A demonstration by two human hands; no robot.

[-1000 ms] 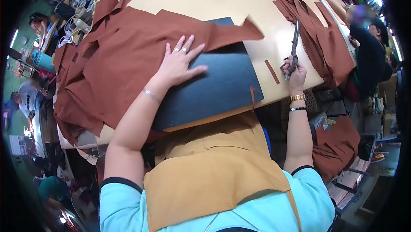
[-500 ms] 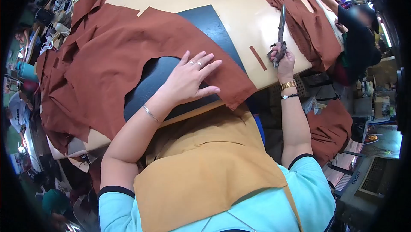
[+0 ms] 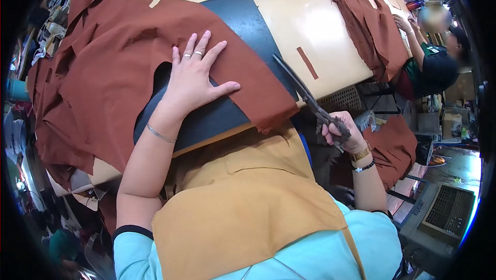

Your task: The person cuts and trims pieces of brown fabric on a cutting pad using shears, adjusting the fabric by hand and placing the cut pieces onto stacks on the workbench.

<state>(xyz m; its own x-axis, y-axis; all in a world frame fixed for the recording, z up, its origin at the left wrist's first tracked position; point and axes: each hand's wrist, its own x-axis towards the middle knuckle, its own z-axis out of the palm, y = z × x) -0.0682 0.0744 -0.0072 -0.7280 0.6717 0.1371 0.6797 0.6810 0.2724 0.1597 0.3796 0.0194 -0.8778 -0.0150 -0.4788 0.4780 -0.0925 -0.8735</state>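
My left hand (image 3: 196, 76) lies on the rust-brown cloth (image 3: 111, 81), fingers spread, holding nothing. The cloth spreads over much of a dark board (image 3: 206, 125), with one end reaching past the board's front edge. Beyond that end, at the right, my right hand (image 3: 343, 132) is closed around the wrapped handles of large scissors (image 3: 302, 88). Their blades look closed and point up and left over the right edge of the board.
A thin brown strip (image 3: 308, 63) lies on the pale table (image 3: 289, 16). Folded brown cloth (image 3: 369, 26) is at the table's right, near another person (image 3: 436, 68). More brown cloth (image 3: 395, 145) hangs below the table at the right.
The loose end of the cloth has swung down toward the front edge. My left hand stays spread on it. My right hand has come down closer to me with the scissors, which now tilt left.
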